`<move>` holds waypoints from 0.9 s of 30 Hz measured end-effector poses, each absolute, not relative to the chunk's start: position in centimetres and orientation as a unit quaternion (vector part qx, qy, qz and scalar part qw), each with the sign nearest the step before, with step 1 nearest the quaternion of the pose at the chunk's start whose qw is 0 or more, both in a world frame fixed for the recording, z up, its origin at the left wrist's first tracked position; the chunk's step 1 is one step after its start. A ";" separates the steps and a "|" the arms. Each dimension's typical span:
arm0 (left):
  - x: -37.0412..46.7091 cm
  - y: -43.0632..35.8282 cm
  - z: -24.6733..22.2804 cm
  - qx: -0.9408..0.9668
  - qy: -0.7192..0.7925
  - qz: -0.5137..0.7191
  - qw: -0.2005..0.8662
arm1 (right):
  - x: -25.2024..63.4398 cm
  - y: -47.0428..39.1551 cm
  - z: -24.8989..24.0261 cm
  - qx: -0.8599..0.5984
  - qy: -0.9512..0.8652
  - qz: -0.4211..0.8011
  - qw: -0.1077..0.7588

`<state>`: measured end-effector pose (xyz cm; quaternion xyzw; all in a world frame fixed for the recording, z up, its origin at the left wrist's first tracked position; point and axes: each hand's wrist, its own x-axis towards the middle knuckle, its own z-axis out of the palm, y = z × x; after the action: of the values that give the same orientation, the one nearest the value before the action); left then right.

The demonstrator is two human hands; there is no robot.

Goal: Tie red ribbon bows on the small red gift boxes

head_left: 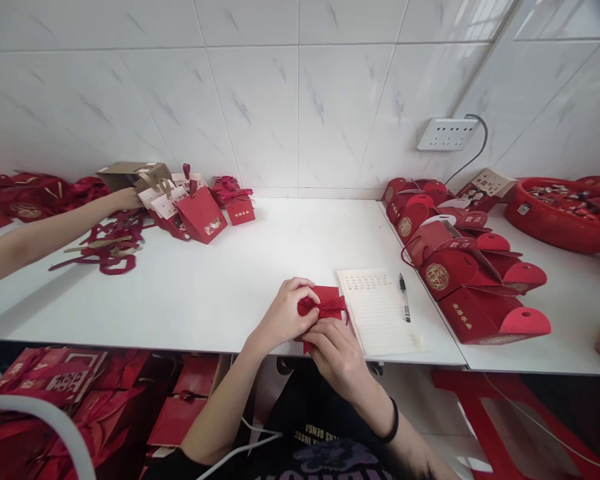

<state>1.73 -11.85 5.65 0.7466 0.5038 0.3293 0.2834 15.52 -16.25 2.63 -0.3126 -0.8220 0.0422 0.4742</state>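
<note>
Here the left hand (289,312) pinches a ribbon (335,305) running 9-to-3 o'clock across the red box (329,291), which lies at that hand's 3 o'clock and the curled right hand's (339,352) 12, whose grip is unclear.

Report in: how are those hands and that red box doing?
Left fingers on ribbon. Right fingers at box. Notebook close alongside, nothing visibly blocking.

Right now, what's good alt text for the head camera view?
A person's left hand pinches a red ribbon on a small red box at a white table, the right hand against it. A notebook and pen lie to the right, with more red boxes beyond; another person's arm reaches in from the left.
</note>
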 end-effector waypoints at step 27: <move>0.7 -11.3 5.2 0.739 0.482 0.309 0.356 | 15.9 -15.9 1.7 -0.242 -0.821 0.049 0.515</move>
<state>0.70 -11.29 5.22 0.7388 0.4816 0.3093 0.3557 15.92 -15.86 1.72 -0.2415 -0.8208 0.0487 0.5153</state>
